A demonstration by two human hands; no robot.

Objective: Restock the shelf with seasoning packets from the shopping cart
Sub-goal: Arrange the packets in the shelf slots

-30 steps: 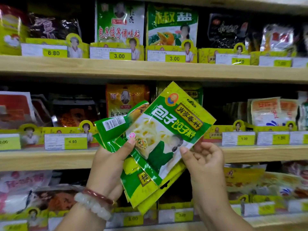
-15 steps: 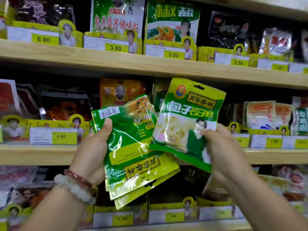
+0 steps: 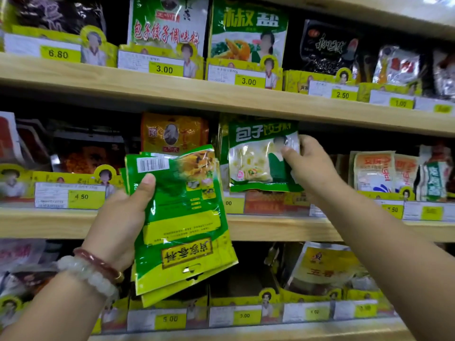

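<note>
My left hand [image 3: 120,217] grips a stack of green and yellow seasoning packets [image 3: 182,222], backs facing me and upside down, in front of the middle shelf [image 3: 283,228]. My right hand [image 3: 307,163] holds one green seasoning packet [image 3: 256,158] by its right edge, front facing me. That packet stands upright inside the middle shelf's opening, its top tucked under the upper shelf board [image 3: 221,94], just right of an orange packet [image 3: 172,134]. The shopping cart is out of view.
Three wooden shelves carry rows of upright packets behind yellow price tags. White and orange packets [image 3: 384,171] stand to the right of my right hand. Dark red packets [image 3: 81,156] fill the middle shelf's left side. A yellow packet [image 3: 325,267] leans on the lower shelf.
My right hand has pulled the single packet off the stack and carried it up and back into the middle shelf. My left hand holds the remaining stack, now slightly lower.
</note>
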